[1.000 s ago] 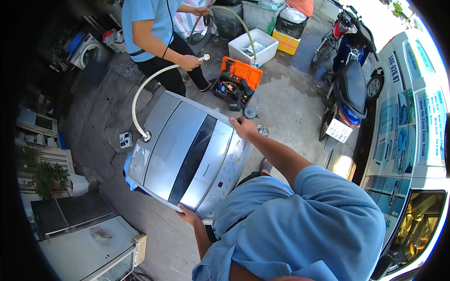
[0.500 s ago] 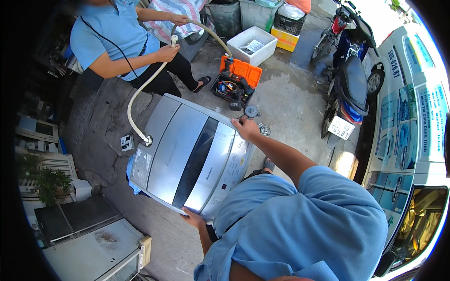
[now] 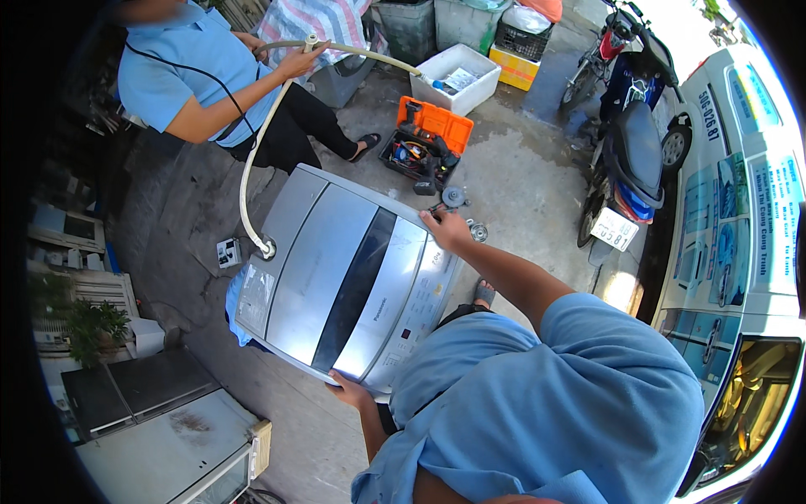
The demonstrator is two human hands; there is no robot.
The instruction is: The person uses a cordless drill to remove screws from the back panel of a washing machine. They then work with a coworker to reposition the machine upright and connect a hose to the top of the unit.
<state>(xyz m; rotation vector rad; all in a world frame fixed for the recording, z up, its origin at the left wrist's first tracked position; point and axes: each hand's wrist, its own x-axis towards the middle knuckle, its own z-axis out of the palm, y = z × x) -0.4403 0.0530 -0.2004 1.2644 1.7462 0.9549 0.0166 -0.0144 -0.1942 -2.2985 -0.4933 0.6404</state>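
A grey top-loading washing machine [image 3: 290,252] with a dark lid window stands before me. My left hand [image 3: 350,392] grips its near left edge, the thumb on top and the other fingers partly hidden along the side. At the near right corner, my right hand [image 3: 447,229] is closed over the rim. A pale hose [image 3: 245,189] joins the machine's far left corner. Across from me, a co-worker [image 3: 197,101] in a blue shirt holds the hose, and its free end hangs over a white foam box [image 3: 480,97].
An orange-lidded toolbox [image 3: 428,147] lies open beyond the machine, with round metal parts [image 3: 454,196] near it. To the right stand a motorbike [image 3: 630,160] and a white van [image 3: 739,210]. Old appliances [image 3: 180,445] line the lower left. A small white box [image 3: 228,252] sits left of the machine.
The co-worker's hands have shifted along the hose. Its free end has moved from over the toolbox to the foam box. My hands keep their places on the washing machine.
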